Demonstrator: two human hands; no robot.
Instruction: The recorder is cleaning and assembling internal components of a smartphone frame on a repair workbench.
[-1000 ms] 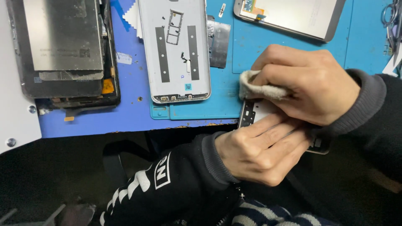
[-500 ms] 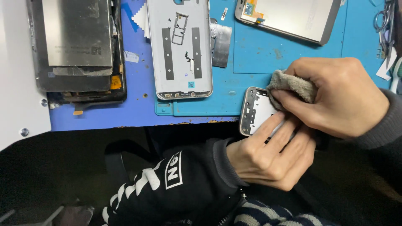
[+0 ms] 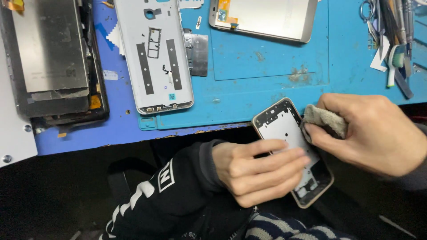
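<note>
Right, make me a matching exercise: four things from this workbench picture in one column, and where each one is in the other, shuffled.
Things:
1. phone frame
2. grey cloth
3. silver back cover
4. hand tools

Places:
A. top right corner of the blue mat
B. pinched in the right hand
C. lying flat at the mat's left side, inner face up
D. held by the left hand, off the bench edge

Pairs: 1-D, 2-B, 3-C, 4-A
</note>
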